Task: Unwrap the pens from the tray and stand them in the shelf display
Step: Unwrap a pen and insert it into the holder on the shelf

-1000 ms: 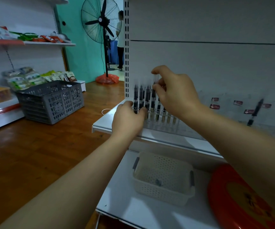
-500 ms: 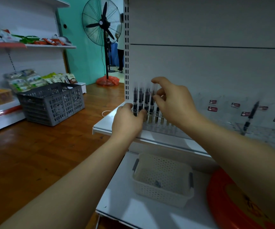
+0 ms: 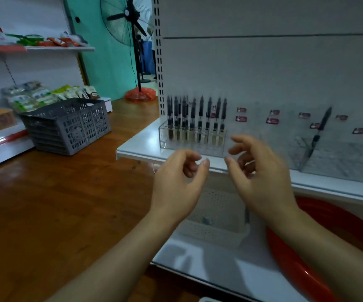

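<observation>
Several black pens (image 3: 194,118) stand upright in a clear display holder (image 3: 164,138) at the left end of the upper white shelf (image 3: 141,147). One more black pen (image 3: 319,134) leans alone in a clear compartment further right. My left hand (image 3: 178,182) and my right hand (image 3: 261,177) hover side by side in front of the shelf edge, below the holder, fingers loosely curled and holding nothing. Under them on the lower shelf sits the white perforated tray (image 3: 217,227), partly hidden by my hands; a small dark item lies inside it.
A red round object (image 3: 302,269) lies on the lower shelf right of the tray. A grey plastic crate (image 3: 71,125) stands on the wooden floor (image 3: 56,203) to the left, beside shelves of packaged goods. A standing fan (image 3: 130,22) is in the back.
Both hands have let go of the pens and the holder and drawn back and down, away from the shelf. The row of pens now stands uncovered.
</observation>
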The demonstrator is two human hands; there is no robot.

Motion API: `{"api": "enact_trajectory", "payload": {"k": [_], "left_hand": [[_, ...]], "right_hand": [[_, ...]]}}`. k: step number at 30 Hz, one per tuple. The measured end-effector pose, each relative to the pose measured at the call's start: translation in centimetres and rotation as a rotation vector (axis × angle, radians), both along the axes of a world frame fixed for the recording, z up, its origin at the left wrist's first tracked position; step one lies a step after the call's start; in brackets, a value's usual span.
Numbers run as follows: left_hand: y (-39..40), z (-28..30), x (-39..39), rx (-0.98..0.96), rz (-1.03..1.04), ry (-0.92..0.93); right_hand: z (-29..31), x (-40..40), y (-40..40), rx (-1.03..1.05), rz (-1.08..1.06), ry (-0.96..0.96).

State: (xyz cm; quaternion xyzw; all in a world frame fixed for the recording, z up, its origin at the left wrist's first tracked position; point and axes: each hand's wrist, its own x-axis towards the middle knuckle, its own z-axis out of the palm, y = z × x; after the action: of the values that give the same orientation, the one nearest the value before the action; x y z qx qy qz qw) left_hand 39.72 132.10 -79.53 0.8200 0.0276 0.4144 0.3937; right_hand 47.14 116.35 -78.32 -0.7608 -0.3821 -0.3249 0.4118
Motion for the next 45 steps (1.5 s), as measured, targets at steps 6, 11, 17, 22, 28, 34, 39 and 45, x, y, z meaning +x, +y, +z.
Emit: {"api": "enact_trajectory", "payload": {"k": [6,11,17,22,28,34,39,45], "left_hand": [[-2.8,-6.5,-1.7,0.063,-0.153,0.186],[-4.6,-12.9,-3.2,0.074,-0.291,0.484],[-6.4,-19.6,-5.9,0.257,-0.458,0.799],[-7.2,-23.7,-7.5,0.389,-0.577,0.982],[-8.2,-26.1,-7.5,0.393,-0.602,1.175],[-8.0,-27.8,-7.5,0.333,-0.638,1.250],[-7.7,-28.6,-7.4,0.334,-0.648,1.269],[-7.7,-28.4,-7.2,0.349,-0.654,1.286]], "right_hand": [[-7.6,-2.0,-3.9,-0.100,0.014,0.127],[-14.2,-4.0,-7.4,-0.305,0.043,0.268],[-22.3,-6.5,-11.0,-0.606,0.123,0.444],[-26.6,-7.6,-13.3,-0.956,0.153,0.567],[-28.5,-8.3,-13.3,-1.277,0.101,0.575],[-30.1,-7.4,-13.5,-1.352,0.064,0.571],[-30.5,-7.0,-13.6,-1.353,0.049,0.625],[-30.2,-7.1,-13.8,-1.402,0.071,0.548]]}}
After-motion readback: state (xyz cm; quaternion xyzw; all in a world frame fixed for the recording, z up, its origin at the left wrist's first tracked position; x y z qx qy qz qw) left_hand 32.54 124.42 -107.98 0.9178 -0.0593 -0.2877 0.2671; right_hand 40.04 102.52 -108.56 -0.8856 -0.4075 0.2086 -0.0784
